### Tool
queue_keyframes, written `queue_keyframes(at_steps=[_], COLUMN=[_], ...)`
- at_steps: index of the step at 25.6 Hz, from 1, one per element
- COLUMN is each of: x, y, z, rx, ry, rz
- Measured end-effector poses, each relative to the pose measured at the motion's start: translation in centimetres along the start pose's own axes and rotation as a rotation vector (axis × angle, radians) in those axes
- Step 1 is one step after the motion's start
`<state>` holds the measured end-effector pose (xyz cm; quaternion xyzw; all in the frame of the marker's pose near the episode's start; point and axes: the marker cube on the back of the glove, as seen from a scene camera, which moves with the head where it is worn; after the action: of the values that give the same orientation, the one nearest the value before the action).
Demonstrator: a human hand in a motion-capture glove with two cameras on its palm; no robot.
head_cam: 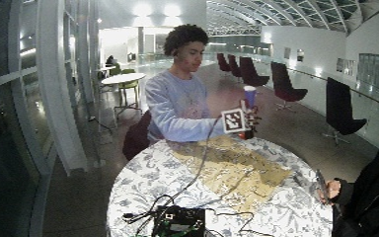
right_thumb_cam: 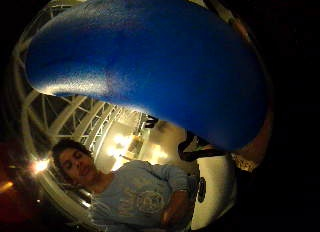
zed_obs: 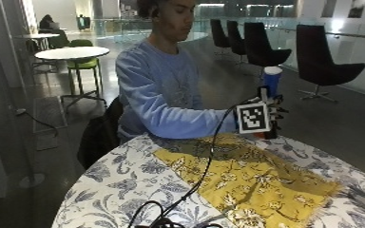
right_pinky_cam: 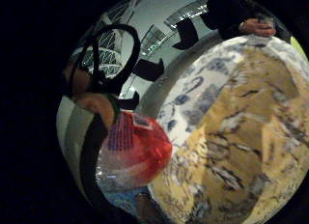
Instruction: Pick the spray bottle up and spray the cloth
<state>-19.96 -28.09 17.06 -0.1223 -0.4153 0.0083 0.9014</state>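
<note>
Round tabletop (zed_obs: 125,175) is covered with a white cloth printed in grey-blue flowers. A yellow floral cloth (zed_obs: 245,178) is laid flat across it, one end near the seated person, the other toward the far rim; edges look frayed. The spray bottle (zed_obs: 271,80) is held upright above the tabletop, over the cloth end nearest the person, clear of both surfaces. Blue top is seen at the upper end; a clear body with red liquid (right_pinky_cam: 140,151) is seen in the little-finger-side palm view. A printed label (right_pinky_cam: 120,132) is carried on the body, text too blurred to be read; no brand can be made out. Right hand (zed_obs: 268,116) in the black glove is raised at chest height, fingers curled round the bottle's body. Blue top fills the thumb-side palm view.
</note>
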Motion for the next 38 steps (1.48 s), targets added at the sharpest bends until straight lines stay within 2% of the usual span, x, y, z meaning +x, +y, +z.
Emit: queue_keyframes(at_steps=[6, 8, 17, 20, 23, 27, 31, 38], x=[4.1, 4.7, 3.1, 3.3, 2.4, -0.4, -0.8, 0.3], y=[1.3, 1.5, 2.0, 3.7, 7.2, 13.3, 20.1, 29.9], z=[5.3, 6.1, 5.0, 1.3, -4.8, -12.5, -19.4, -26.9], rx=[-0.155, -0.158, -0.191, -0.225, -0.255, -0.168, -0.055, 0.06], ry=[0.045, 0.063, 0.04, 0.158, 0.335, 0.512, 0.67, 0.97], rz=[0.028, 0.024, -0.053, -0.082, -0.123, -0.135, -0.057, 0.1])
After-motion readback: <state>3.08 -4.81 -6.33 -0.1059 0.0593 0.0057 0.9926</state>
